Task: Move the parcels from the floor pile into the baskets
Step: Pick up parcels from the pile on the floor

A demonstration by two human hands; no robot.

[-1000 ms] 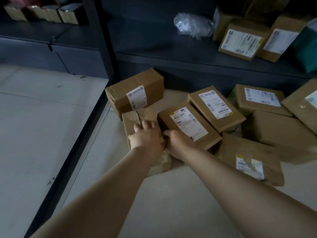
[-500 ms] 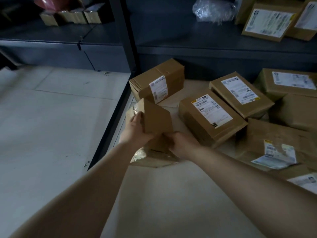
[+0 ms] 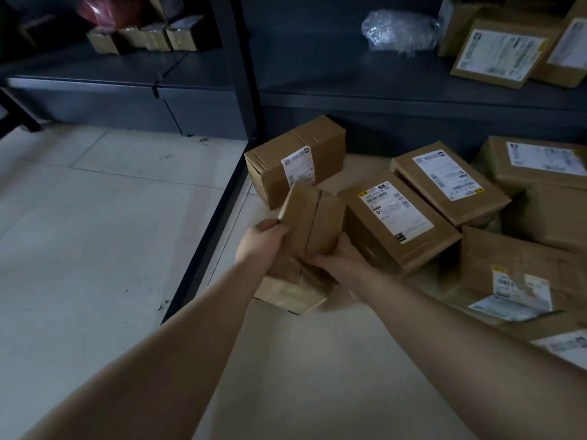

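Observation:
A small brown cardboard parcel point(image 3: 313, 225) is tilted up on end between both my hands. My left hand point(image 3: 259, 241) grips its left edge, and my right hand point(image 3: 338, 260) holds it from below on the right. Under it lies another flat parcel point(image 3: 290, 292) on the pale floor. Several more labelled brown parcels lie in a pile to the right, among them a box point(image 3: 397, 222) with a white label and a taller box point(image 3: 295, 160) behind. No basket is in view.
A dark metal shelf rack point(image 3: 349, 77) stands behind the pile, with parcels point(image 3: 498, 54) and a plastic-wrapped bundle point(image 3: 398, 30) on its board. A dark upright post point(image 3: 244, 68) and floor rail point(image 3: 216, 217) run down the left of the pile. Pale floor tiles point(image 3: 95, 217) lie left.
Both hands closed on the small parcel, lifted its far end off the pile and tipped it upright. The view has moved closer and slightly left.

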